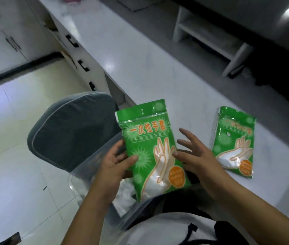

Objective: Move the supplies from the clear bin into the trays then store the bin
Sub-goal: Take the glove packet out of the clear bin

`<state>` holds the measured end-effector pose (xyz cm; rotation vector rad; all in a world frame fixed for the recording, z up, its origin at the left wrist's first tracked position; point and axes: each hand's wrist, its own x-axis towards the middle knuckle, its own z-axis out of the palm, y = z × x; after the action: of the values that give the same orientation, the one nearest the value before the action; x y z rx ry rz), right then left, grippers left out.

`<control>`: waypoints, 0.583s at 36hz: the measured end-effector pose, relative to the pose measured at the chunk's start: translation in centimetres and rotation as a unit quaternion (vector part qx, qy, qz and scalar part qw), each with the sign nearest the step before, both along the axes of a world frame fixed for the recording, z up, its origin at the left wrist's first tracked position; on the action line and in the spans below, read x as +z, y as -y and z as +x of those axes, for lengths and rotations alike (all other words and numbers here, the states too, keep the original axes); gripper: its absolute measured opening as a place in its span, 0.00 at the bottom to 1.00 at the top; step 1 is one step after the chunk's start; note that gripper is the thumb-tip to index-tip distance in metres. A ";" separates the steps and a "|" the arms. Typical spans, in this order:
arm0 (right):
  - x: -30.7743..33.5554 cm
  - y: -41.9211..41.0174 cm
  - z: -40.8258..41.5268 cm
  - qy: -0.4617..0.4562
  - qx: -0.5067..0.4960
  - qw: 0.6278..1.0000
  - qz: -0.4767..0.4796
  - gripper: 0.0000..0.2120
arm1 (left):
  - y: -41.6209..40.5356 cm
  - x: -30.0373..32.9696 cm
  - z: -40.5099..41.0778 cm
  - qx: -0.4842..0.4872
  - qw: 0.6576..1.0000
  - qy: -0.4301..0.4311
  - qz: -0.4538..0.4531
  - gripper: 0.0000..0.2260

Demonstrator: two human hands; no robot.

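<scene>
Unloading step — my left hand point(112, 161) pinches a glove packet point(153, 149) above the clear bin point(87, 167), right hand point(195, 152) spread, empty — next, lay it beside the second packet point(235, 140).

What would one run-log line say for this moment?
left hand: grips green glove pack | right hand: open beside it | second pack: on counter | clear bin: below

Grey chair cushion point(73, 128) beside white counter point(140, 68); drawers point(80, 55) below.

Bare counter point(140, 68) is left open beyond the held packet point(152, 147); the right side is blocked by a second packet point(234, 142) and, farther back, a white shelf point(209, 36).
</scene>
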<state>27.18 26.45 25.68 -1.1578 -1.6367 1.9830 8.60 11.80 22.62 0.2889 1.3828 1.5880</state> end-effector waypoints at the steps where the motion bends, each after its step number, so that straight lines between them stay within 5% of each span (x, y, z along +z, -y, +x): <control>1: 0.6 -0.5 0.8 0.011 -0.002 1.000 0.002 0.36 | -0.6 0.1 0.5 -0.014 1.000 0.006 0.001 0.23; 12: 1.0 -5.6 10.3 0.075 -0.135 0.988 -0.022 0.29 | -11.0 0.5 7.4 -0.154 0.986 0.043 -0.037 0.31; 21: -1.7 -10.5 16.3 0.108 -0.252 0.959 0.066 0.32 | -22.4 -0.2 13.8 -0.281 0.954 -0.081 -0.065 0.30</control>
<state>43.51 36.98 23.99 -1.5903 -1.3602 1.4483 22.42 34.15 22.43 0.6793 1.3654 1.0145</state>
